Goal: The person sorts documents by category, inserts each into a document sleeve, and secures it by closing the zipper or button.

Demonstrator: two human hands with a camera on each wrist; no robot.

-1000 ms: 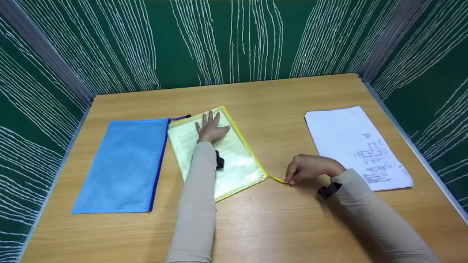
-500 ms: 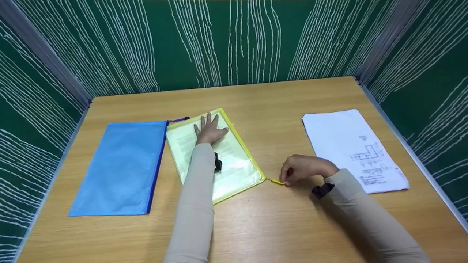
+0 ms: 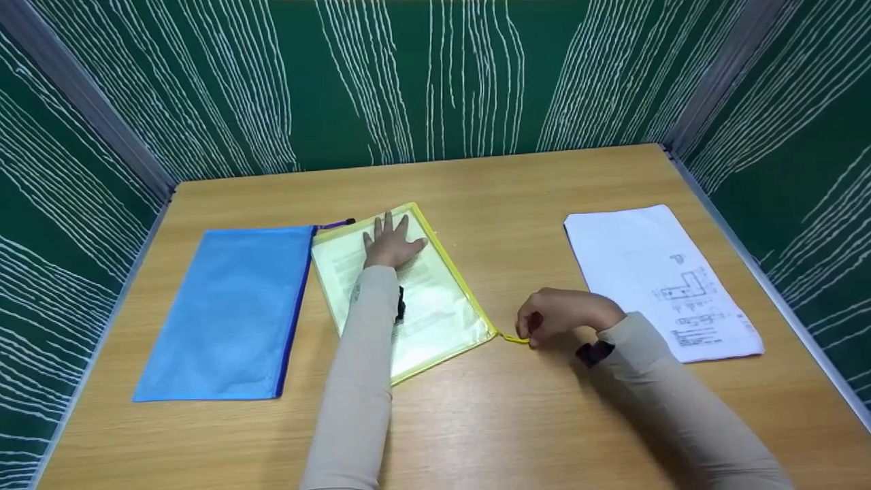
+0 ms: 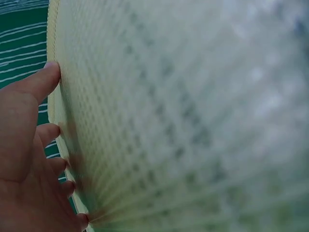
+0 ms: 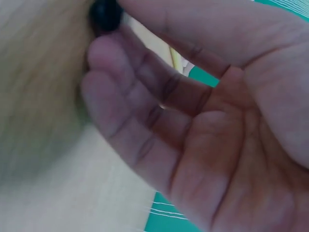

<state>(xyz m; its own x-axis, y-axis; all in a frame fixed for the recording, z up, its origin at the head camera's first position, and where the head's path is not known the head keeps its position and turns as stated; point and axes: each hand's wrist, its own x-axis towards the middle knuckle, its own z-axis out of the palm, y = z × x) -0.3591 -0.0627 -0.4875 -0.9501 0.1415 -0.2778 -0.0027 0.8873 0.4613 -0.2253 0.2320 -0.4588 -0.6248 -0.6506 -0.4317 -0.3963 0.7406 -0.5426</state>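
Note:
A clear zip pouch with yellow edging (image 3: 442,327) lies at an angle mid-table, printed paper showing through its front. My left hand (image 3: 392,246) rests on its upper part, fingers spread; the left wrist view shows the fingertips (image 4: 50,72) against the pouch's textured surface. From the pouch's lower right corner runs a yellow zip-pull cord (image 3: 514,338). My right hand (image 3: 561,314) pinches its far end between thumb and fingers, close over the table. A dark bead-like tip (image 5: 106,15) shows at those fingertips in the right wrist view.
A blue zip pouch (image 3: 224,313) lies to the left, its purple pull cord (image 3: 335,224) reaching the yellow pouch's top corner. White sheets with a printed drawing (image 3: 633,252) lie at the right, partly behind my right wrist. Green walls with white lines (image 3: 463,82) enclose the wooden table (image 3: 463,435).
My right hand has shifted slightly left toward the pouch's corner, and the yellow cord now bends more. The left hand stays spread on the pouch.

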